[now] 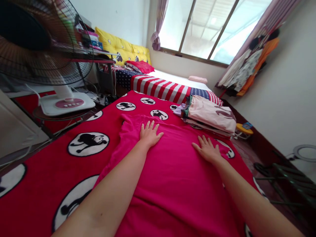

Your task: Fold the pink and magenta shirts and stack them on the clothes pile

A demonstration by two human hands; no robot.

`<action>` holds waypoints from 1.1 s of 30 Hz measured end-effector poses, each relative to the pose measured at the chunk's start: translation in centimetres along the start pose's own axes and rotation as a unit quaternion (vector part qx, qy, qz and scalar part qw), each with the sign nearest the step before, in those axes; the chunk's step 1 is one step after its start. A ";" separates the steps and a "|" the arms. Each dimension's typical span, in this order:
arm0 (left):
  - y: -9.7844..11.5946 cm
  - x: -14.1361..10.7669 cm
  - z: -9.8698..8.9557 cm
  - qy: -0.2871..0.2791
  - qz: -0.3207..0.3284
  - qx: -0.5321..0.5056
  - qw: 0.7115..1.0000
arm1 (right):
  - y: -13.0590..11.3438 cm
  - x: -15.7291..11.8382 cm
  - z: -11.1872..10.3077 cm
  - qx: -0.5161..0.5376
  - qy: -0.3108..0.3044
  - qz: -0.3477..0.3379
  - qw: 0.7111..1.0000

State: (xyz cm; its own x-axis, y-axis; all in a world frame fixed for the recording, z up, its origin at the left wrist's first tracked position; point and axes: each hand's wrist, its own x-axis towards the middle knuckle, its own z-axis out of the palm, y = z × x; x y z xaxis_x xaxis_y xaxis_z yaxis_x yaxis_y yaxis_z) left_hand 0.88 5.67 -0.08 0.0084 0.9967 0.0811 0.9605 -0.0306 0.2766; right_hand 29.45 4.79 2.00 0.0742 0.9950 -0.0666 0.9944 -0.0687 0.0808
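A bright pink T-shirt (177,171) lies spread over a red blanket (98,174) printed with black figures in white circles. My left hand (150,135) rests flat on the shirt's upper left part, fingers apart. On its upper right part, near the sleeve, lies my right hand (206,148), also flat with spread fingers. Neither hand grips the cloth. Some creases run across the lower part of the shirt, and its bottom edge is out of view. Just beyond my right hand sits a stack of folded clothes (209,115), a pale pink garment on top.
An electric fan (66,102) stands on a small round stand at left. Behind the blanket is a bed with a striped, starred cover (160,87). Clothes (254,65) hang on the right wall, above a yellow stool (244,129). A dark rack (293,184) stands at lower right.
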 end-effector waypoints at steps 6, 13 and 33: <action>-0.1 0.0 0.1 0.010 0.004 0.012 1.000 | -7.3 -3.6 -1.5 0.066 0.090 -0.045 0.993; -0.3 -0.1 -0.3 0.008 -0.002 -0.023 1.000 | -9.0 -5.3 2.1 0.142 0.083 -0.085 0.983; -12.4 -5.1 -9.3 0.000 -0.194 -0.247 0.949 | -8.1 -5.1 2.0 0.224 0.110 -0.112 0.962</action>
State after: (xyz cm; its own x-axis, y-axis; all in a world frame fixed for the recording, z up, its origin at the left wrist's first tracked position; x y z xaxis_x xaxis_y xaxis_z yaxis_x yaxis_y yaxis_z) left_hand -13.67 0.22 4.94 -0.3199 0.9399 -0.1193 0.6436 0.3080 0.7006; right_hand 21.17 0.15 -0.29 -0.1149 0.9764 0.1828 0.9202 0.1739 -0.3506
